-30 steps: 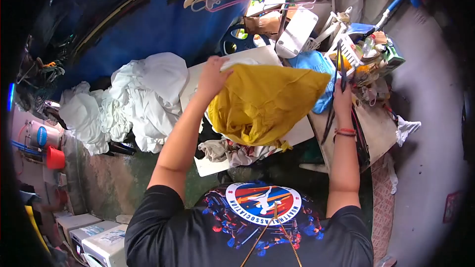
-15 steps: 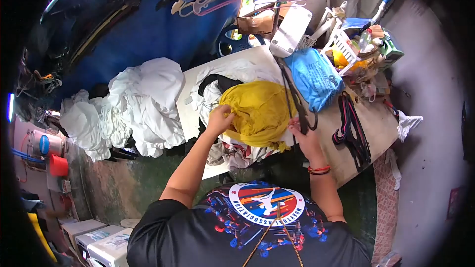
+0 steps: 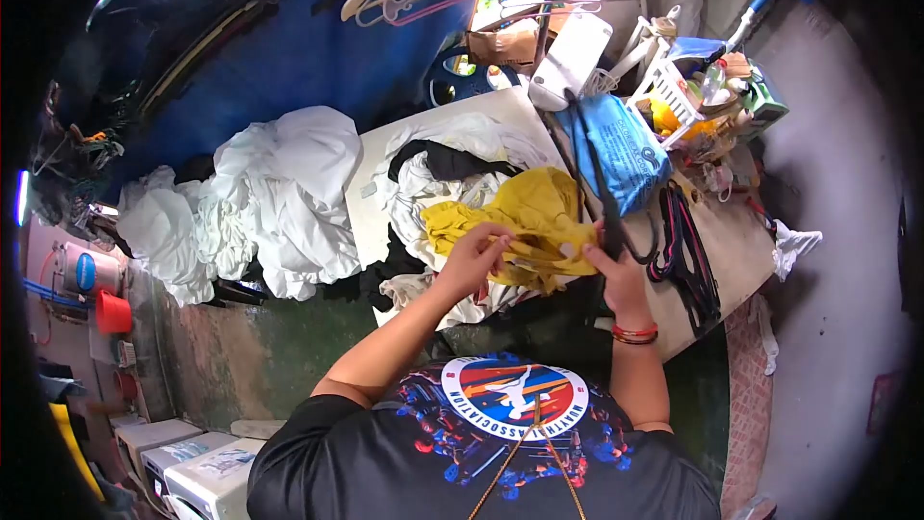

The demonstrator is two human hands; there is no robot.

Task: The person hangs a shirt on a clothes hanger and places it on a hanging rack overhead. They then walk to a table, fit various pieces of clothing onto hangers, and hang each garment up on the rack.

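Pinching the near edge of the rumpled yellow fabric garment [image 3: 541, 197], just right of the frame's centre, the left hand's [image 3: 478, 255] fingers are closed on a fold, while the right hand [image 3: 618, 274] grips the cloth's right edge together with a slim black clothes hanger [image 3: 604, 193]. It looks light, soft and limp, apt to sag wherever unsupported, so the gathered edge between both hands seems the surest hold, beside heaped white cloth [image 3: 412, 183] at centre.
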